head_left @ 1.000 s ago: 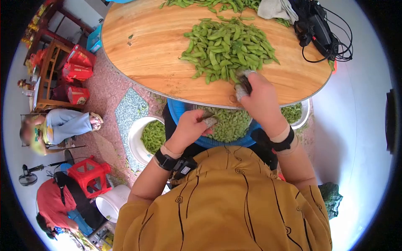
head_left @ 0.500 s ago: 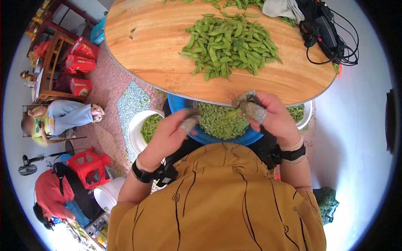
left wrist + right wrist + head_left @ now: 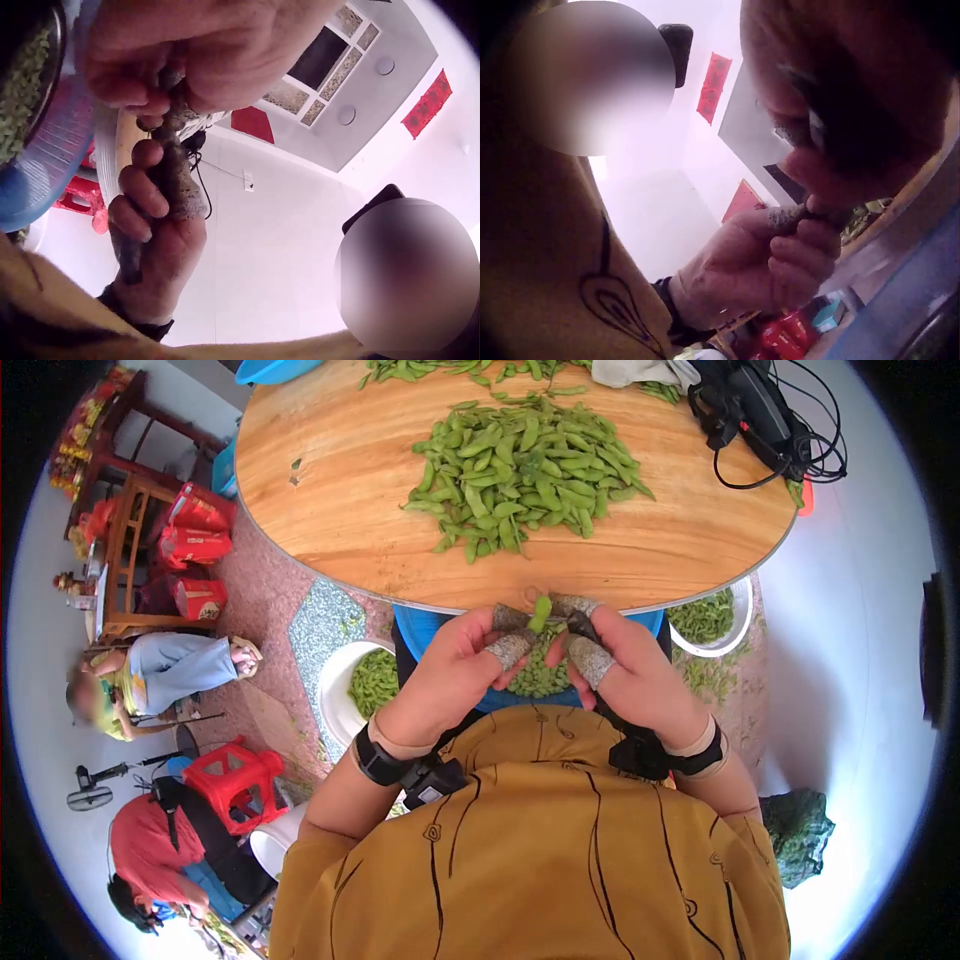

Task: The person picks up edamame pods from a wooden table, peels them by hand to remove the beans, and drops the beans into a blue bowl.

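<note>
A green pod (image 3: 541,612) stands up between the two hands in the head view, at the table's near edge. The left hand (image 3: 463,662) pinches it between thumb and index finger, both wrapped in grey covers. Close on its right, the right hand (image 3: 633,664) has its covered thumb and index finger brought together; whether they touch the pod is unclear. Below them, shelled beans (image 3: 540,678) lie in a container within a blue basin (image 3: 420,622). A heap of pods (image 3: 525,475) lies on the wooden table (image 3: 330,490). Both wrist views show the fingertips meeting, the pod hidden.
White buckets of pods stand at left (image 3: 338,678) and right (image 3: 742,622) under the table's edge. A black device with cables (image 3: 765,420) and a grey cloth (image 3: 645,372) lie at the table's far right. A red stool (image 3: 236,780) and two people are at the left.
The hands, apart half a second ago, have come together over the basin. The left hand has moved right and up and now holds a pod. The head view has shifted slightly.
</note>
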The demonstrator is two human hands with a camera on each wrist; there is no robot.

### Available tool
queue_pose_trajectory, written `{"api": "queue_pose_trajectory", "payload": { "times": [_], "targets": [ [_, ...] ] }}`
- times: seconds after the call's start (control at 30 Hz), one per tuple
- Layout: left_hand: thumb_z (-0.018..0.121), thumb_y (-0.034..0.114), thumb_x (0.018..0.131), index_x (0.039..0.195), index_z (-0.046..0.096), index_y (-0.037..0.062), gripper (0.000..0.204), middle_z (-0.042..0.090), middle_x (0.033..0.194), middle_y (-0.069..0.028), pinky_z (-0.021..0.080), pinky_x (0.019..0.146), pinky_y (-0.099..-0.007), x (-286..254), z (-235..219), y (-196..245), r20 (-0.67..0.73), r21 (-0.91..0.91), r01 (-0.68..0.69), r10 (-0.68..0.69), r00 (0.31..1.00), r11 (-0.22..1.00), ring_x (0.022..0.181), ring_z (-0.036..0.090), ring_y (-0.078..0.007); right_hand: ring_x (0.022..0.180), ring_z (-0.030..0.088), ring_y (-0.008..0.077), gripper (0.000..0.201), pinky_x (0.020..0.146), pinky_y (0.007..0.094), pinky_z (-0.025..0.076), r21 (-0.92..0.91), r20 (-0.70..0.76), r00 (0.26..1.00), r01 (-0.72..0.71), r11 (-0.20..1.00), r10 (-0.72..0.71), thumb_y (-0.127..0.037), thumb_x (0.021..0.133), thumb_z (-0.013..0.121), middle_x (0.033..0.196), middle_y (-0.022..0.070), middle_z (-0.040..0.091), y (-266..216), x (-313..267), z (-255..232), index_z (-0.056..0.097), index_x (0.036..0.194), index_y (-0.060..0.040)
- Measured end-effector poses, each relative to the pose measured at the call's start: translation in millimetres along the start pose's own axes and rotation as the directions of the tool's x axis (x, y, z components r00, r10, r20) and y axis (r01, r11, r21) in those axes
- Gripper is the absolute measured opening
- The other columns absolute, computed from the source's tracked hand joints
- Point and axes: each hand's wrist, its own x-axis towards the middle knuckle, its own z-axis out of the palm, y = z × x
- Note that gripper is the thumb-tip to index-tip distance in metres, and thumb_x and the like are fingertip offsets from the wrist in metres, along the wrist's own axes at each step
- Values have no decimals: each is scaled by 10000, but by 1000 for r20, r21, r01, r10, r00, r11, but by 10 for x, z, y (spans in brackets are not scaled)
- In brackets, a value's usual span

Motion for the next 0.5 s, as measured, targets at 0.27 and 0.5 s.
{"api": "queue_pose_trajectory", "payload": {
  "times": [0.27, 0.5],
  "targets": [
    [452, -17, 836, 995, 607, 37, 228, 584, 809, 51, 335, 555, -181, 19, 108, 32, -5, 256, 13, -12, 1000, 967, 634, 420, -27, 523, 499, 73, 320, 451, 220, 429, -36, 29, 999, -24, 999, 25, -45, 881, 434, 797, 18, 598, -44, 23, 12, 484, 1197, -25],
    [468, -64, 725, 960, 582, -9, 267, 612, 844, -155, 432, 593, -341, 41, 36, -93, 117, 844, -348, 492, 863, 409, 682, 557, -291, 495, 435, 48, 306, 435, 189, 386, 268, 72, 994, -103, 958, 87, -70, 912, 422, 797, 2, 578, -11, 32, 8, 484, 1211, -51]
  ]
}}
